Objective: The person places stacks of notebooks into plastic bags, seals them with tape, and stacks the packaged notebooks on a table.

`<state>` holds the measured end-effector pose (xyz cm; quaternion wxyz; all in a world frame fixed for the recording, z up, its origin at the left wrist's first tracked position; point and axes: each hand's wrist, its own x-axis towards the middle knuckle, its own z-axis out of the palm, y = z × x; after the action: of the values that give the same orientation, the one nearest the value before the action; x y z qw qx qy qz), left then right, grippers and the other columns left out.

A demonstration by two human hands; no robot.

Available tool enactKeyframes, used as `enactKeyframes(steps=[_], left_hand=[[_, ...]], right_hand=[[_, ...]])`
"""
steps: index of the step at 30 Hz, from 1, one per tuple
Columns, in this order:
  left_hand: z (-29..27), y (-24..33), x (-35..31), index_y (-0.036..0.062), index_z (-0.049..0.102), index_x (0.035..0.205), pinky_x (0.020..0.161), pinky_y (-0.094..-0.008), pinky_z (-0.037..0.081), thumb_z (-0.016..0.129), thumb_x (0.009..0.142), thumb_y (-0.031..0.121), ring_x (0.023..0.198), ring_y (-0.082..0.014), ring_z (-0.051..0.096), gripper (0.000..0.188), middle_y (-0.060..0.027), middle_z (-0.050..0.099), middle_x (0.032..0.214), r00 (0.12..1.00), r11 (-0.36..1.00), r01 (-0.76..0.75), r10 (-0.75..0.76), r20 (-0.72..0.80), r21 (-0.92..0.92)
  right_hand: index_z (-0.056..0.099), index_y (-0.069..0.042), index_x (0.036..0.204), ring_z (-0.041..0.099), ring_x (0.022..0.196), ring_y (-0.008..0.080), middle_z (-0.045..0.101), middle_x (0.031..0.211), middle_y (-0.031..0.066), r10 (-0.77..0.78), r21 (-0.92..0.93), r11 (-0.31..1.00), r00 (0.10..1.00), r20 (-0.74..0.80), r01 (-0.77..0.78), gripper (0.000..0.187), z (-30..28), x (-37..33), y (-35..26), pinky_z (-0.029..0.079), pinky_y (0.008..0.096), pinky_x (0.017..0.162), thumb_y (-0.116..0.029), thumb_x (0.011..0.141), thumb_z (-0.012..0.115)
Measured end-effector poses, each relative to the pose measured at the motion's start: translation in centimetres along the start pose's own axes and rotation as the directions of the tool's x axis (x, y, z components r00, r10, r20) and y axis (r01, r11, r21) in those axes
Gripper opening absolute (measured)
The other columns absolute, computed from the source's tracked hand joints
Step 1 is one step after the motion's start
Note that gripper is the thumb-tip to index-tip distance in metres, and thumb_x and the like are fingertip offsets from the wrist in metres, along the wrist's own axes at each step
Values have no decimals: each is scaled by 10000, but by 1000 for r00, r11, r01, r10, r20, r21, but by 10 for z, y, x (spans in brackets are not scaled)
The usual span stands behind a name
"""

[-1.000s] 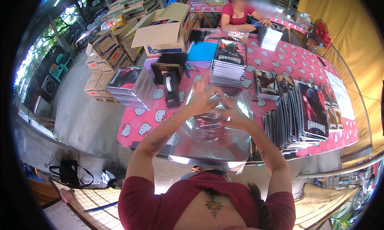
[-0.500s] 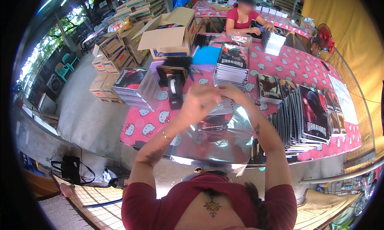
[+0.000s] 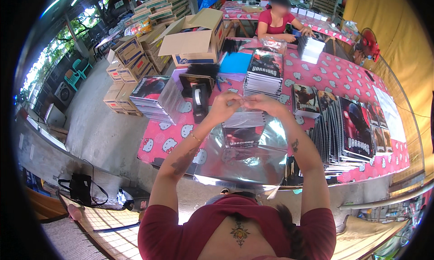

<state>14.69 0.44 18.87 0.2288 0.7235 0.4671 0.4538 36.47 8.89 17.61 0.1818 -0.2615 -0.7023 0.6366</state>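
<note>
Head view: one notebook stack [image 3: 244, 132], at the near edge of a pink table [image 3: 330, 79], lying on a clear plastic sheet [image 3: 239, 169]. Left hand [image 3: 226, 106], above the stack's far end: fingertips drawn together, pinching plastic. Right hand [image 3: 266, 104], just beside it: fingers bent, tips pressed on the same plastic; whether tape also lies between them is hard to tell. Left, one black tape dispenser [image 3: 200, 107]. Right, a row of spiral notebooks [image 3: 332, 138]. Behind, another tall stack [image 3: 263, 74].
</note>
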Motion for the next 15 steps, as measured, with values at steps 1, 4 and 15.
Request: enactKeyframes(steps=[1,4,15], left_hand=[[1,-6,-6,27,703,1094,833,-339,512,750,818,223,926,-228,665,342,-110,699,987,998,992,35,-41,-50,-123],[-1,-31,-18,-10,604,1271,942,-319,464,746,848,217,1051,-175,605,501,-113,670,1106,986,906,165,-137,99,-390],[-15,2,-61,-14,602,1262,969,-396,479,759,840,239,1097,-295,628,516,-179,651,1209,939,935,-269,201,279,233]], right_hand=[[662,-30,1218,624,996,130,691,1087,50,-68,-17,997,997,42,69,409,7,-2,-6,486,280,904,-322,933,686],[669,-22,1205,607,1086,150,669,1171,100,-119,-204,972,993,-14,114,407,10,-1,-18,474,314,964,-328,936,680],[473,-80,1393,530,1231,358,585,1329,174,-380,-750,635,920,-93,186,736,53,-69,7,436,423,1033,-220,750,803]])
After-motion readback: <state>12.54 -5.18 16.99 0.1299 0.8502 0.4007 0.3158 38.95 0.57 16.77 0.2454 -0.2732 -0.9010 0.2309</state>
